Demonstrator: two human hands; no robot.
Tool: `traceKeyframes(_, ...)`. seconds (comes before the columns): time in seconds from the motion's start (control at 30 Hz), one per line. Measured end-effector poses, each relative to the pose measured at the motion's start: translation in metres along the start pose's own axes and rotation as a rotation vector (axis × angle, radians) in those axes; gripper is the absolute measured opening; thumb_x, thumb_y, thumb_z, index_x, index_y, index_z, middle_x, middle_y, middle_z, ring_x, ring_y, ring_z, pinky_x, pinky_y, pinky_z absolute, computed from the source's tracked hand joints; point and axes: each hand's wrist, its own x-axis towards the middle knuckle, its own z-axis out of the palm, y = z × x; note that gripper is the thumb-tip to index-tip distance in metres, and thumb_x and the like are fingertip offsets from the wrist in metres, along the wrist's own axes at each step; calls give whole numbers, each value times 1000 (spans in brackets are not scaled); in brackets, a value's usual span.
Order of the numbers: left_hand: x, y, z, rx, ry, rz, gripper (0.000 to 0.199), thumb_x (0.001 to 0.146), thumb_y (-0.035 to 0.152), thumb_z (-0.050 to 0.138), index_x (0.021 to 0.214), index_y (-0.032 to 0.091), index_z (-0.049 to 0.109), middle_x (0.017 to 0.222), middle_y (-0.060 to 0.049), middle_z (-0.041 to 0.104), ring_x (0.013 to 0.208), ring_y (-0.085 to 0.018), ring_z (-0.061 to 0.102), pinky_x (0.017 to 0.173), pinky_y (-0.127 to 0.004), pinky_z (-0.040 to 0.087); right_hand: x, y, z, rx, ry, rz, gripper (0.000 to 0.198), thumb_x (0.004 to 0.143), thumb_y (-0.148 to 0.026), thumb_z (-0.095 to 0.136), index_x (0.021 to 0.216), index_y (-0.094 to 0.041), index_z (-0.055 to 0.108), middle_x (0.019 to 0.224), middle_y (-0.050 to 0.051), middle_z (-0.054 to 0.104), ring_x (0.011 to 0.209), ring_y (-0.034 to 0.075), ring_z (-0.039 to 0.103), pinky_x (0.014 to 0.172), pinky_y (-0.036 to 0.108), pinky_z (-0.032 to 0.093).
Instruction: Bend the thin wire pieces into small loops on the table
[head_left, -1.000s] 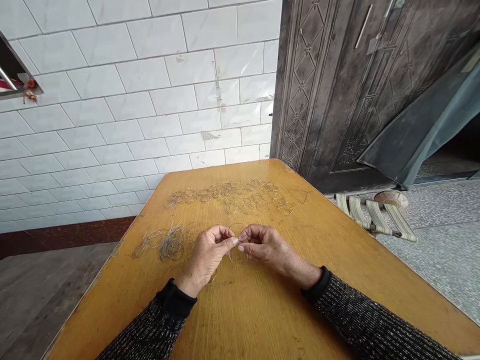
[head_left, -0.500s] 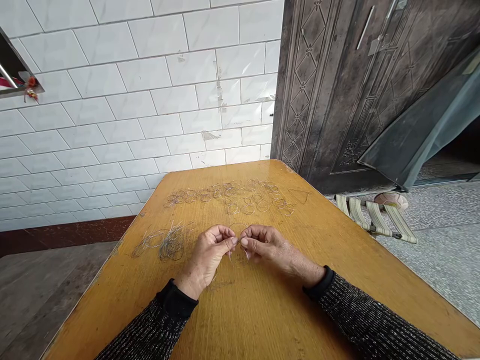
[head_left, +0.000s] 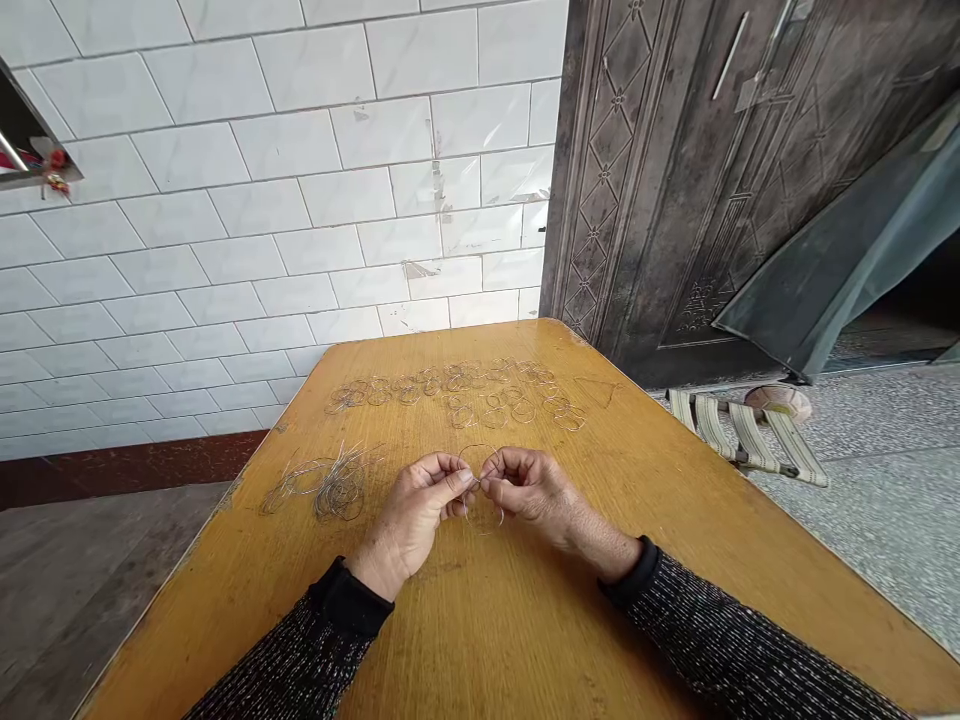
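Over the middle of the wooden table, my left hand and my right hand meet almost tip to tip. Between them is a thin wire, bent into loops above and below the fingers. My left thumb and forefinger pinch it near its centre. The right fingertips close on the same spot from the other side. Left of my hands lies a tangled bundle of loose wires. Farther back, several bent wire loop shapes are spread in rows.
A triangular wire piece lies at the table's right rear. Behind stands a white tiled wall, with a dark carved door to its right. A low strap stool and a roundish pale object are on the floor at right.
The lower wire loop shows slightly more below the fingers and has shifted a little to the right. My right fingers have moved slightly; both hands keep their pinch.
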Motion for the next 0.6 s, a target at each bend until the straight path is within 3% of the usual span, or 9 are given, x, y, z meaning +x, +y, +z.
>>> traceKeyframes(0.17, 0, 1, 2, -128, 20, -77, 19, 61, 25, 71, 69, 14, 57, 63, 0, 59, 55, -8, 53, 53, -19, 38, 0, 0, 1, -11, 20, -23, 12, 59, -25, 60, 59, -15, 52, 51, -5, 47, 44, 5, 39, 41, 18, 32)
traceKeyframes(0.33, 1, 0, 3, -137, 46, -57, 20, 61, 24, 70, 68, 15, 54, 59, 2, 58, 51, -7, 52, 51, -19, 37, 0, -1, 2, 1, -1, -20, 15, 60, -26, 62, 57, -15, 52, 50, -5, 48, 42, 4, 39, 40, 17, 31)
traceKeyframes(0.6, 1, 2, 0, 35, 74, 34, 22, 67, 32, 67, 73, 15, 56, 68, -1, 61, 60, -10, 56, 55, -22, 41, 0, -4, -7, 87, -103, 58, 34, 67, -48, 62, 65, -15, 55, 54, -2, 53, 45, 6, 47, 45, 19, 38)
